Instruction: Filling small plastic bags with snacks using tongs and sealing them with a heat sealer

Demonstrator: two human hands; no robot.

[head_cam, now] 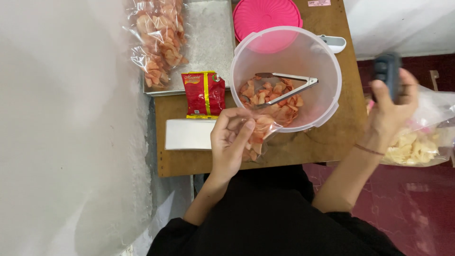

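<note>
1. Leftmost, a pale wall ran close beside the wooden table (pixel 303 147), leaving no room on that side.
2. At the table's far left corner, a clear bag of orange crackers (pixel 159 40) lay on a metal tray (pixel 208 42), with a red sachet (pixel 204 94) and a flat white box (pixel 187 134) nearer the person.
3. Near the table's front edge, the left hand (pixel 231 142) pinched a small clear bag of crackers (pixel 256 137) at its mouth, beside the tub.
4. Just right, a clear plastic tub (pixel 327 61) held crackers and metal tongs (pixel 286 87); a pink lid (pixel 267 15) lay behind it.
5. Off the table's right edge, the right hand (pixel 391 109) was raised, fingers wrapped around a dark handheld device (pixel 386 71), blurred.
6. Judging by this, the small bag looked filled and awaiting closing; bringing the device over would need a clear path past the tub's rim, with open floor to the right.
</note>
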